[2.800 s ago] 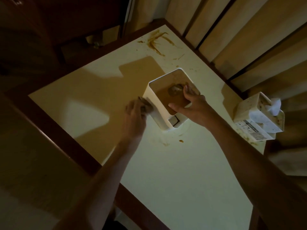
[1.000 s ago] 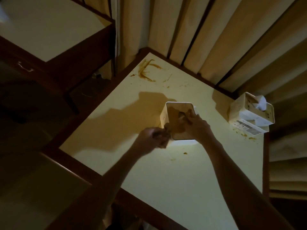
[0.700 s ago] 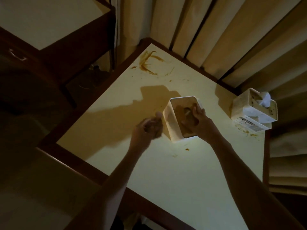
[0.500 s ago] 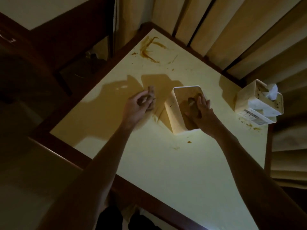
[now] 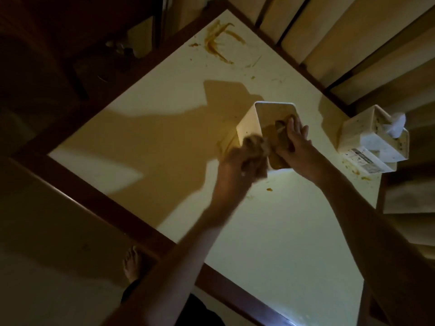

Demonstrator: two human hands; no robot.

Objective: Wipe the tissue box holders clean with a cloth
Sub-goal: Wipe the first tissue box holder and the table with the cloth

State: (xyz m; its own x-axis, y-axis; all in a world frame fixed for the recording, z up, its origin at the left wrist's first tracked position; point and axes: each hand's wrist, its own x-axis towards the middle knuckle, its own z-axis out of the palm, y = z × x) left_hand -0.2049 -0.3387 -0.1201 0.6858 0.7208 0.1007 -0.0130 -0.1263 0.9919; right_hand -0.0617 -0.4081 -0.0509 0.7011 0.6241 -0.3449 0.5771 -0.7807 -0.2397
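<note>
1. My right hand (image 5: pixel 297 143) grips the white tissue box holder (image 5: pixel 249 128) on the desk (image 5: pixel 270 231), fingers curled over its near-right rim into the brown-smeared hollow.
2. The holder stands tipped, its open face turned up toward me, its long axis running from the near edge toward the far curtained edge.
3. My left hand (image 5: pixel 237 165), blurred, is clenched round a balled cloth (image 5: pixel 255 147) pressed to the holder's near-left corner.
4. A second, spattered holder (image 5: pixel 367 137) with tissue sits at the desk's right corner, well apart.
</note>
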